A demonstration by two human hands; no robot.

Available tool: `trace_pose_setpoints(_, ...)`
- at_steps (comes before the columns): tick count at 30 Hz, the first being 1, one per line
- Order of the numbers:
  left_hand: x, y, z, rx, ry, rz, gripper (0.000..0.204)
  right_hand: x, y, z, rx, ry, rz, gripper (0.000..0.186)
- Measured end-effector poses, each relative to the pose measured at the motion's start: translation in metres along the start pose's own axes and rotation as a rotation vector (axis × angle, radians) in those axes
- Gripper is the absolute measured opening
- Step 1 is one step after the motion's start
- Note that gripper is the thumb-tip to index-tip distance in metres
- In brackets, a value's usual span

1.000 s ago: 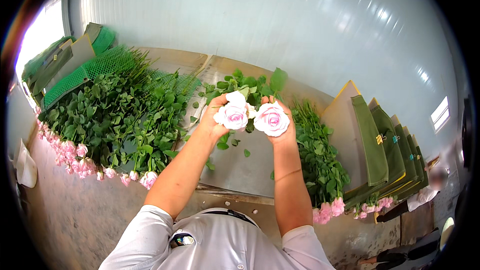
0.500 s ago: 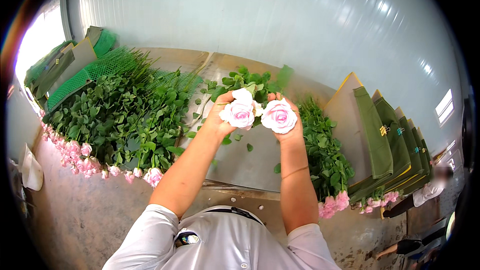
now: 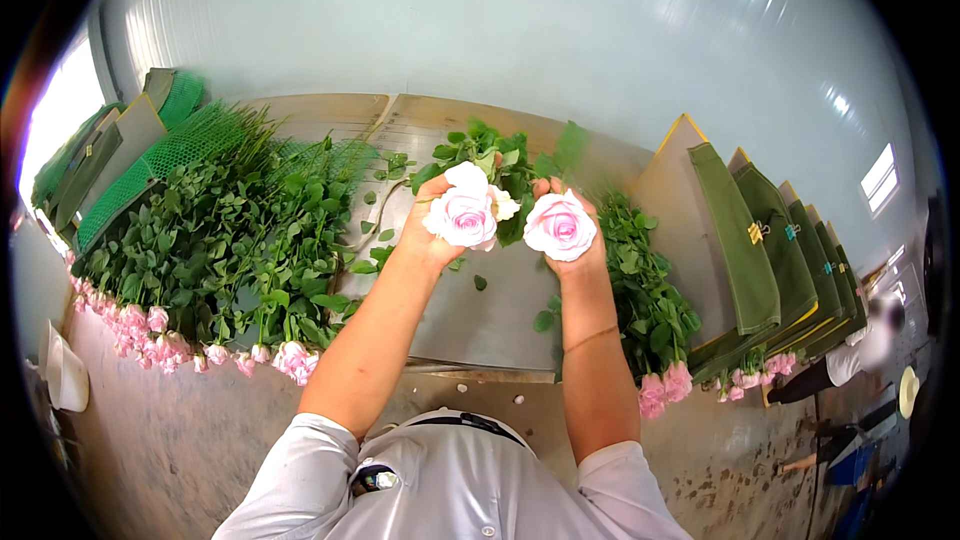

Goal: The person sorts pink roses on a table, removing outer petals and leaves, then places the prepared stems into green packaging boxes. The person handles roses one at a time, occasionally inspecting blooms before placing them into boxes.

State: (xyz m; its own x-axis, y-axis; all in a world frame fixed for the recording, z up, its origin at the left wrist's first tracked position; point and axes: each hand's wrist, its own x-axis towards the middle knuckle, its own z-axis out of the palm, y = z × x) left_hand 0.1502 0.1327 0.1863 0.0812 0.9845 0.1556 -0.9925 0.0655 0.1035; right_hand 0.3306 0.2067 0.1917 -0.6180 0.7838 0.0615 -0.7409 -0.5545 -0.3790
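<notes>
My left hand is closed on a pale pink rose, its bloom facing me and a whitish outer petal bent out at its side. Another open pink rose is in my right hand, whose fingers curl behind the bloom. Both blooms are held apart over the middle of the metal table. Their green leaves spread away from me beyond the hands; the stems and most of my fingertips are hidden behind the flowers.
A big pile of roses lies left on green netting, blooms over the near edge. More roses lie right, beside upright boards with green cloth flaps and clips. A white bucket stands far left; people are far right.
The two roses have moved apart, the left one shifting left and turning its bloom more toward me. The whole view has shifted slightly.
</notes>
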Motion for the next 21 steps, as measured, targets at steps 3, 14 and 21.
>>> trace_pose_setpoints(3,0.012,-0.002,-0.006,0.074,-0.005,-0.001,0.023,-0.004,-0.008,-0.001,0.023,-0.037,0.007,0.023)
trace_pose_setpoints(14,0.023,-0.034,0.006,0.100,0.071,-0.040,0.018,-0.015,-0.037,-0.016,0.082,-0.098,-0.006,0.018)
trace_pose_setpoints(21,0.035,-0.049,-0.006,0.111,0.087,-0.020,0.019,-0.026,-0.053,-0.011,0.000,0.020,-0.021,0.013)
